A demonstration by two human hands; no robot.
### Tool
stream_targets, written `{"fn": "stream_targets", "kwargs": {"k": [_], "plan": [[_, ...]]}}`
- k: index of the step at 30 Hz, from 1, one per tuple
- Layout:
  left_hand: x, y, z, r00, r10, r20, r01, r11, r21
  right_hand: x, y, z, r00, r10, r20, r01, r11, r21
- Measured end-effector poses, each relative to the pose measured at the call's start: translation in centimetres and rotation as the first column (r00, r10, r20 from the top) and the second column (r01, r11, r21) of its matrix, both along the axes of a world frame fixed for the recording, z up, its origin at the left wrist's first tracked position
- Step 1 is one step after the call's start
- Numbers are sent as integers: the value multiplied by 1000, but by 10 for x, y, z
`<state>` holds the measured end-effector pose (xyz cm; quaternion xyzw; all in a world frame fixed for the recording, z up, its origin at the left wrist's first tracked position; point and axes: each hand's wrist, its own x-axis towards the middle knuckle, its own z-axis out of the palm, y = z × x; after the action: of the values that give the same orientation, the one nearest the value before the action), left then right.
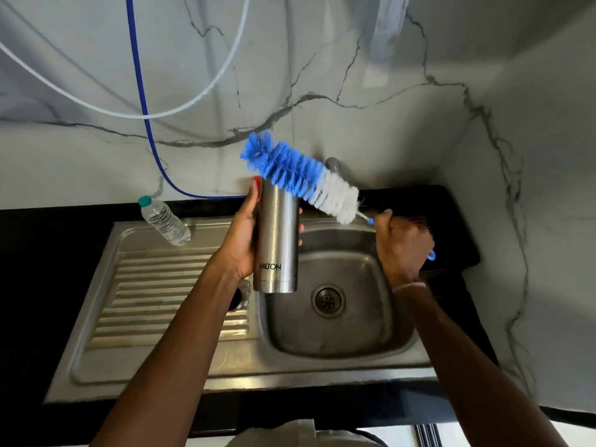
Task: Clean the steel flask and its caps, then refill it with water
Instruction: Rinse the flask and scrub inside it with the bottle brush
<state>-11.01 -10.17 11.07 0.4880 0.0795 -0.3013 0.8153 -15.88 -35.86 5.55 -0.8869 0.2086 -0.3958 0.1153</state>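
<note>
Above sink basin (338,337): left hand (243,245) fingers wrap cylindrical steel flask (278,240), "MILTON" printed below them; right hand (401,245) fist grips blue-and-white bristle bottle brush (300,177), bristles across flask mouth.

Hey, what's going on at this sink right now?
A person is at a steel sink. The left hand grips the steel flask upright over it. The right hand holds a blue-and-white bottle brush by its handle, bristles across the flask's top, not inside. A plastic water bottle stands on the drainboard.
</note>
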Motion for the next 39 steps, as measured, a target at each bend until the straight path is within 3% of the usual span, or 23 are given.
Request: {"fn": "stream_targets", "kwargs": {"k": [4, 6, 8, 10, 11, 14, 17, 20, 24, 27, 29, 31, 33, 35, 37, 39], "plan": [[9, 24, -9, 992, 124, -28, -124, 992, 16, -65, 17, -34, 964, 263, 27, -264, 965, 12], [13, 27, 4, 995, 61, -77, -65, 997, -41, -83, 20, -42, 940, 334, 66, -338, 938, 70], [13, 21, 1, 996, 47, -82, -46, 999, 12, -71, 11, -39, 956, 291, 37, -292, 956, 12], [2, 15, -2, 998, 66, -25, -63, 990, 125, -41, 0, -33, 988, 147, -39, -151, 982, -111], [-1, 14, -4, 999, 35, -27, -32, 994, 107, -24, -6, -29, 997, 54, -51, -60, 988, -141], [-5, 8, -5, 993, 41, -107, -40, 999, 10, 10, -10, -5, 996, -87, -3, 87, 995, -38], [-6, 4, 0, 996, 19, -82, -18, 1000, 14, -3, -6, -7, 999, -32, -24, 30, 998, -47], [-2, 11, 3, 991, 129, 38, -133, 984, 120, -57, 10, -31, 989, 147, -9, -147, 988, -47], [10, 24, 12, 997, 48, -57, -53, 996, -79, -107, 32, -40, 973, 224, 52, -229, 968, 107], [5, 19, 1, 996, 72, -51, -74, 997, -38, -71, 17, -34, 989, 145, -17, -145, 989, 4], [-2, 9, -4, 996, 88, -11, -88, 996, 17, -33, 4, -25, 998, -3, -69, 0, 999, -42], [-5, 2, -5, 997, 18, -75, -19, 1000, -4, -3, 0, -11, 987, -138, -85, 140, 990, 19], [-1, 2, -8, 995, -1, -96, -1, 1000, -22, 2, 1, -4, 982, -163, -99, 168, 985, 49], [-6, 0, -4, 997, 35, -62, -34, 999, 19, -19, 8, -9, 994, -68, -90, 65, 997, -33], [-1, 5, -9, 991, 133, 20, -134, 986, 98, -57, 17, -23, 990, 142, -12, -142, 987, -79], [6, 13, -11, 989, 148, 7, -148, 987, 70, -94, 26, -31, 970, 240, 23, -240, 970, 18]]}}
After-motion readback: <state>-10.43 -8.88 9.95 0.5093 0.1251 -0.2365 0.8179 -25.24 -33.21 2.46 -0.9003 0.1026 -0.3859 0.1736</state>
